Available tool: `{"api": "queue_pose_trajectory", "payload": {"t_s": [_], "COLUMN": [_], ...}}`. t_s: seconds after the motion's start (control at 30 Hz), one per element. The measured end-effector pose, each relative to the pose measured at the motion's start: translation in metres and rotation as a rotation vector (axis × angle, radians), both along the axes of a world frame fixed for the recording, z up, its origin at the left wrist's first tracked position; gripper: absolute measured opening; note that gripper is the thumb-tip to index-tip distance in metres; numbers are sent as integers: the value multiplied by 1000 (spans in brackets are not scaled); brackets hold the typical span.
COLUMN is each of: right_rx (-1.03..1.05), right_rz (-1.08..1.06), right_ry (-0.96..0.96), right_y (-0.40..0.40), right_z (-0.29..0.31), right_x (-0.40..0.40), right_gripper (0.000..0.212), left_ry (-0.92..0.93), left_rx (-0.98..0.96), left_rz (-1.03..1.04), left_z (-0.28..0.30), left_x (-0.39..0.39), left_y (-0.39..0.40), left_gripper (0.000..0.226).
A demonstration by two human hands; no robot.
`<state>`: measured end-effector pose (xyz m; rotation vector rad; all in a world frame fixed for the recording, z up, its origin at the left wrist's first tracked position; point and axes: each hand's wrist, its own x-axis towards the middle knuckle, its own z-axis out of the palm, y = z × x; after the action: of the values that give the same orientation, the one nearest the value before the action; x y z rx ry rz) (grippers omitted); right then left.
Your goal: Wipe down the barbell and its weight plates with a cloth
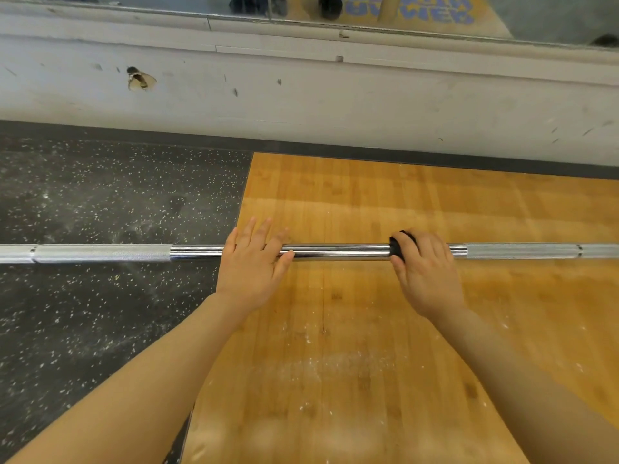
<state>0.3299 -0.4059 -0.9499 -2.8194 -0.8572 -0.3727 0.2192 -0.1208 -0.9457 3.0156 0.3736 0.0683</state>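
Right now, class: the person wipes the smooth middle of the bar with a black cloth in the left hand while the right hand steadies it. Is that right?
Not quite. The head view shows the black cloth in the right hand, and the left hand steadies the bar.

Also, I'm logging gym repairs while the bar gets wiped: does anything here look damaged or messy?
Yes. The white wall has a broken hole at upper left, plus dark scuff marks. White dust is scattered over the wooden platform. The barbell itself looks intact, with the right hand gripping the black cloth around it.
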Motion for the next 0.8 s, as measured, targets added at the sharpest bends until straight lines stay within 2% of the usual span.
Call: {"api": "queue_pose_trajectory", "payload": {"t_s": [0.37,0.8], "right_rx": [50,36], "right_rz": [-32,98], "right_ry": [-20,20], "right_y": [-19,-14], "right_z": [-3,4], "right_x": [-8,-57], "right_gripper": [44,44], "left_ry": [-29,-116], "left_rx": [-5,76], "left_rz": [-4,-57], "left_z": [-1,-22], "left_x": [-14,-67], "left_y": [-9,-28], "left_gripper": [72,64]}}
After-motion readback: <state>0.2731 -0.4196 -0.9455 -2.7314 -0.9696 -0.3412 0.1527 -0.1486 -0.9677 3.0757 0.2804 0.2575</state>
